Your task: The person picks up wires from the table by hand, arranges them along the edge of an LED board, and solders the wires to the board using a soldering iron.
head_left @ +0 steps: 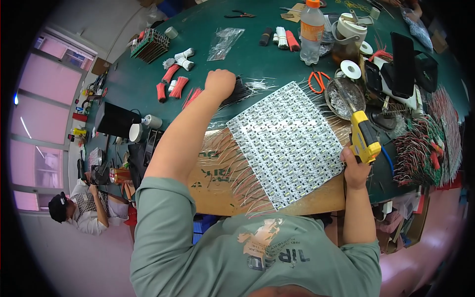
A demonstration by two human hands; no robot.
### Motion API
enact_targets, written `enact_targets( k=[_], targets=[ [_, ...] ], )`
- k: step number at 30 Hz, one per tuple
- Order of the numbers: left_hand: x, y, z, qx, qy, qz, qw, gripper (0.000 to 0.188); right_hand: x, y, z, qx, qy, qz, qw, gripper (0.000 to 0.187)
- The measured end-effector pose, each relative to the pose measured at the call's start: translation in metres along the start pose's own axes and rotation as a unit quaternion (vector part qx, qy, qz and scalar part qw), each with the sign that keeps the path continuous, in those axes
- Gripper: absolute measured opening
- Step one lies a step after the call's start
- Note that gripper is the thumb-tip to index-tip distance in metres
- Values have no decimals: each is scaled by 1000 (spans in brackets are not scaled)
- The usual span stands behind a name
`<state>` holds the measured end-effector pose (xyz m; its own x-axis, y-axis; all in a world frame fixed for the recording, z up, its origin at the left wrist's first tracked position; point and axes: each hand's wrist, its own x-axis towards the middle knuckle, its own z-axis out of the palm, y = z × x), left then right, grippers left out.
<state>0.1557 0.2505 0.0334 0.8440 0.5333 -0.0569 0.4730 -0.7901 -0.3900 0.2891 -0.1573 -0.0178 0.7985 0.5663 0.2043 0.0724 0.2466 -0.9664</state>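
Note:
A white circuit board panel (287, 143), covered in rows of small parts, lies at a slant in front of me, with thin wires fanning out from its left and right edges. My right hand (357, 168) grips a yellow and black soldering gun (365, 137) beside the panel's right corner; its tip points away over a round metal dish (341, 101). My left hand (220, 85) is closed beyond the panel's far left corner, against a bundle of black wires (239, 91). What its fingertips pinch is hidden. White wires (260, 85) lie loose to the right of that bundle.
Brown cardboard (217, 180) lies under the panel on the green table. Red wire bundles (179, 87), orange-handled cutters (318, 81), a plastic bottle (311, 37) and a phone (402, 64) surround the work. Wired boards (425, 143) pile up at right. Another person (89, 205) sits at left.

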Motion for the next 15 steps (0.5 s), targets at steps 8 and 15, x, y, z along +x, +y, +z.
enact_targets(
  k=[8,15],
  targets=[
    [0,-22,-5,-170,4,-60,984,18,2,1,-1,-17,-9,-20,1000,40],
    [-1,-33,-8,-220,-1,-24,975,22,3,0,0,-36,-15,-30,999,39]
  ],
)
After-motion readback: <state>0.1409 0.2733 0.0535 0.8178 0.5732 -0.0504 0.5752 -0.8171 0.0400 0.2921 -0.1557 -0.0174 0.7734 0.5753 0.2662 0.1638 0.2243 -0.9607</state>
